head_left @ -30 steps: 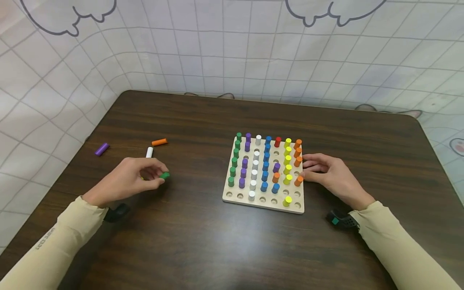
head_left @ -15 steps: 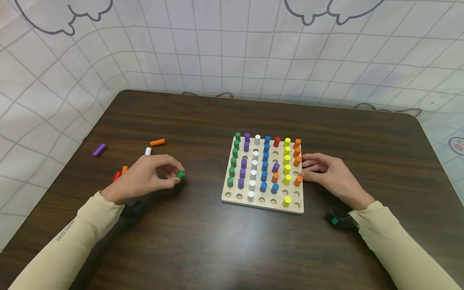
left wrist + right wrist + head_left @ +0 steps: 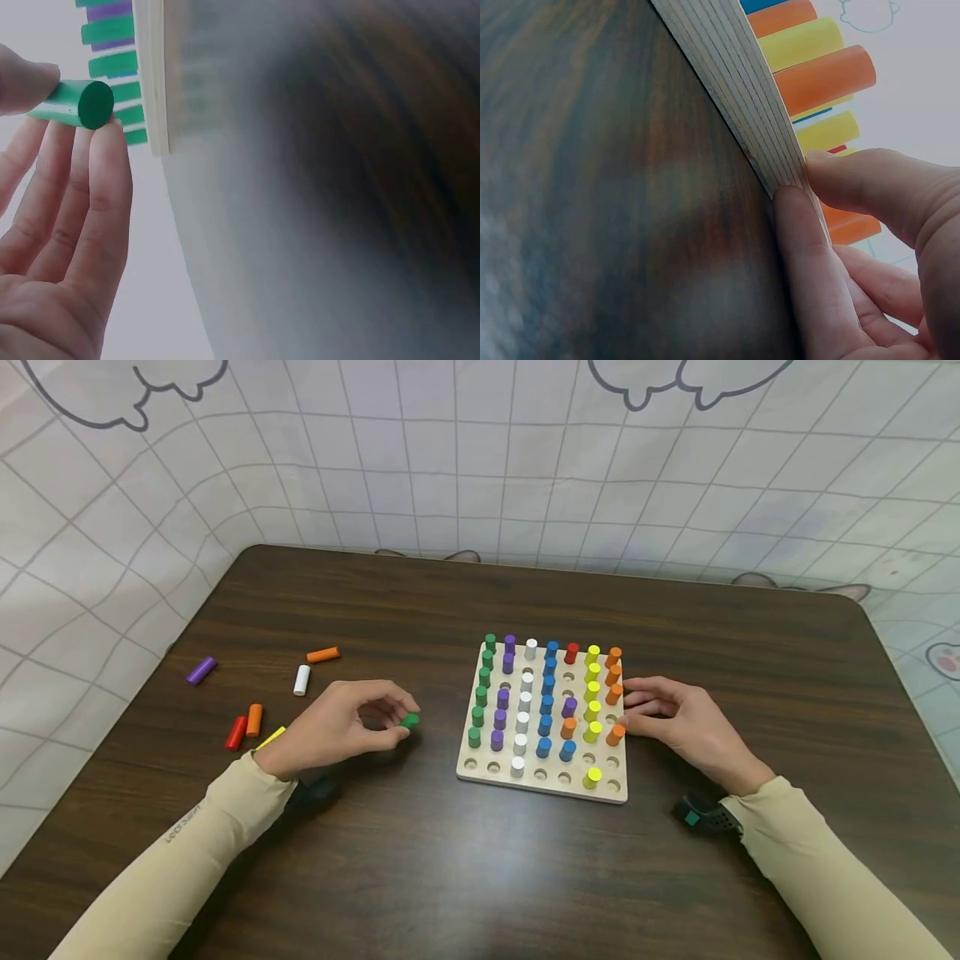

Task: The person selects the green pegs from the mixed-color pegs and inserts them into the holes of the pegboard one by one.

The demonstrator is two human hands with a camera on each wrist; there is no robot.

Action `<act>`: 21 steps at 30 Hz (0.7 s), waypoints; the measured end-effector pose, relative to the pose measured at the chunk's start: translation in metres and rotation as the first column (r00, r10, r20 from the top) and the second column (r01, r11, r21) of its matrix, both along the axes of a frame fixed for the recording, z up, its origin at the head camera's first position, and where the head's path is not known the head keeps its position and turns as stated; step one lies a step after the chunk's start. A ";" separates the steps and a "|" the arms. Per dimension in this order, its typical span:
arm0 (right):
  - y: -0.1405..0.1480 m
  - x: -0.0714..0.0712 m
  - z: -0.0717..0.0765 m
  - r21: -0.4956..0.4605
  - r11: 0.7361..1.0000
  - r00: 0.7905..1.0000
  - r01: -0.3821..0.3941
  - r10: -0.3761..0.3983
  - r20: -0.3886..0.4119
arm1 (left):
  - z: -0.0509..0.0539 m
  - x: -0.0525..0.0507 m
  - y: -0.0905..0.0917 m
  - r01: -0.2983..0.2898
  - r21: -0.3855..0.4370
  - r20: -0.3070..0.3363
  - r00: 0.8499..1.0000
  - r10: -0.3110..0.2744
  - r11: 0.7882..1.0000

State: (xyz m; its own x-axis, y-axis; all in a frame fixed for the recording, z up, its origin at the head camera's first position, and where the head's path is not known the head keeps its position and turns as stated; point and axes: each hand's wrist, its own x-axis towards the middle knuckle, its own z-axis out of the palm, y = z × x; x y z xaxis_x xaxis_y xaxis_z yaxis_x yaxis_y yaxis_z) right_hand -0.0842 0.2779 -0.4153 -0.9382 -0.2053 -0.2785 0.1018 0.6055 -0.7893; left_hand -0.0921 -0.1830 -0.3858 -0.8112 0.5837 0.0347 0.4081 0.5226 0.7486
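Observation:
My left hand (image 3: pixel 348 720) pinches a green peg (image 3: pixel 75 103) between thumb and fingertips, just above the table and left of the board. In the left wrist view the peg lies sideways, its round end facing the camera. A wooden pegboard (image 3: pixel 540 785) stands to the right, bearing columns of green, purple, white, blue, yellow and orange pegs, with some holes bare. One red peg (image 3: pixel 572 652) is in its back row. My right hand (image 3: pixel 686 727) holds the board's right edge; in the right wrist view the thumb touches the top rim and a finger lies along the side.
Loose on the left of the dark table (image 3: pixel 450 877) lie a purple peg (image 3: pixel 202 671), an orange peg (image 3: pixel 323 654), a white peg (image 3: pixel 302 680), a red peg (image 3: pixel 236 732), another orange peg (image 3: pixel 255 720) and a yellow peg (image 3: pixel 271 737) partly behind my left wrist.
My left hand has moved right toward the board with the green peg, uncovering the red, orange and yellow pegs behind it. The right hand stays at the board's edge.

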 end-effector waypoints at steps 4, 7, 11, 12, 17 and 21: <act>0.000 0.000 0.000 -0.004 1.000 1.000 -0.002 0.002 0.006 | -0.001 -0.001 0.011 0.024 0.022 0.018 1.000 -0.025 0.999; 0.000 0.000 0.001 -0.003 1.000 1.000 0.004 -0.004 0.005 | -0.002 -0.003 0.020 0.048 0.036 0.034 0.998 -0.049 0.998; 0.000 0.000 0.001 -0.001 1.000 1.000 0.007 -0.007 0.003 | -0.003 -0.003 0.029 0.073 0.060 0.053 0.996 -0.076 0.996; -0.001 0.000 0.001 -0.002 1.000 1.000 0.005 -0.005 0.004 | -0.003 -0.003 0.032 0.076 0.066 0.056 0.995 -0.080 0.995; -0.001 0.000 0.001 -0.001 1.000 1.000 0.002 -0.002 0.006 | -0.004 -0.003 0.041 0.090 0.093 0.081 0.992 -0.098 0.992; 0.000 0.000 0.001 0.001 1.000 1.000 0.000 0.000 0.003 | -0.004 -0.002 0.048 0.106 0.112 0.102 0.988 -0.118 0.988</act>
State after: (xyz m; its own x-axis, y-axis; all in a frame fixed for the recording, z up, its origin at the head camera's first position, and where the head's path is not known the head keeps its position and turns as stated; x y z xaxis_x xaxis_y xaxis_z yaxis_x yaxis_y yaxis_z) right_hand -0.0845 0.2776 -0.4145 -0.9374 -0.2045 -0.2820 0.1048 0.6065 -0.7881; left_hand -0.0938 -0.1354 -0.3899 -0.7434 0.6686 0.0167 0.3730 0.3937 0.8402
